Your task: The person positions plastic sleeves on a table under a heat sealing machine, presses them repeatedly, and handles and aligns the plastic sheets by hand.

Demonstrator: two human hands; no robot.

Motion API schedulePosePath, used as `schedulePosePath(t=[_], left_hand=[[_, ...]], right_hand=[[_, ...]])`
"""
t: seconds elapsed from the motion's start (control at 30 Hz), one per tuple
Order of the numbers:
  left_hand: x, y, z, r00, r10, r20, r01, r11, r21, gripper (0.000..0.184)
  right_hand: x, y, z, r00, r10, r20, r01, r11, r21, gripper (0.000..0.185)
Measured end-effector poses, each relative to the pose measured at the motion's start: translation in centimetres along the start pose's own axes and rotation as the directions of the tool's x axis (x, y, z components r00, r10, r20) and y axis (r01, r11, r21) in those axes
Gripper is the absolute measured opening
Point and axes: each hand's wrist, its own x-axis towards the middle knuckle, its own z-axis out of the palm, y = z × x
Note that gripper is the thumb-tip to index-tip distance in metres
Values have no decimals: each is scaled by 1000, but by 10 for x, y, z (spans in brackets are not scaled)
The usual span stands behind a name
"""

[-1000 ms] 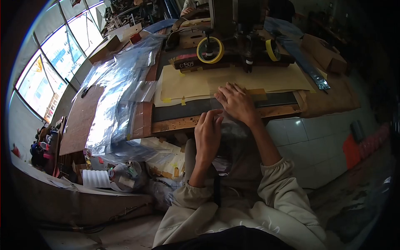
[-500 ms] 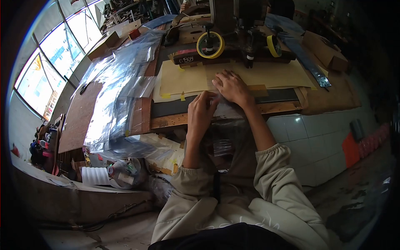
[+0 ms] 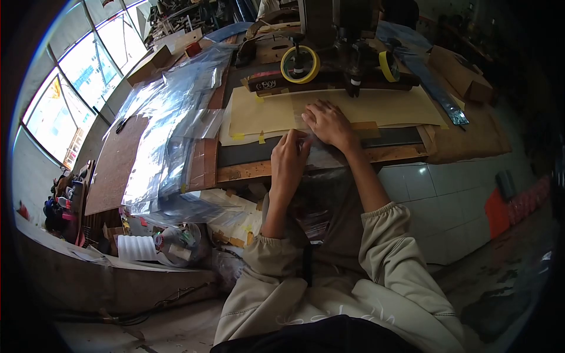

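Under R grip (image 3: pixel 329 123), clr plastic sheet (image 3: pixel 323 156); L grip (image 3: pixel 288 157) nr edge.

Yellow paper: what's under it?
Below the paper, another sheet peeks out at left, and a dark mat shows along the front. How far either runs beneath is covered.

Two hands (image 3: pixel 329 125) are in play, with two sleeves (image 3: pixel 385 228)! Paper sheets (image 3: pixel 394 107), two at least! Two yellow rings (image 3: pixel 316 69), one dark bar (image 3: pixel 326 85), two cartons (image 3: pixel 462 72), one white roll (image 3: pixel 134 248), and the clear sheets (image 3: pixel 168 138) overlap, beyond any count from here!
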Motion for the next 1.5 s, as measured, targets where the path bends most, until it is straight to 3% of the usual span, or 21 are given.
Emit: schedulePosePath(t=[0.23,0.63,0.77,0.93,1.03,1.5], left_hand=[[11,-12,7,999,51,-9,-51,998,27,16],[12,-8,6,1000,16,-10,-16,999,35,16],[12,-13,16,994,47,-95,-39,996,80,16],[13,-8,14,998,-24,-56,29,995,99,16],[14,-9,13,999,-28,-39,32,995,96,16],[20,-17,19,999,11,-41,-7,993,116,16]], right_hand=[[14,2,-5,992,50,118,-48,999,-16,43],[14,11,6,999,-45,-3,45,999,3,40],[14,9,5,993,-83,-89,81,996,-27,36],[15,18,22,972,-126,-200,108,989,-96,36],[19,16,12,999,-45,-7,46,999,14,39],[27,17,13,1000,-22,14,21,999,32,37]])
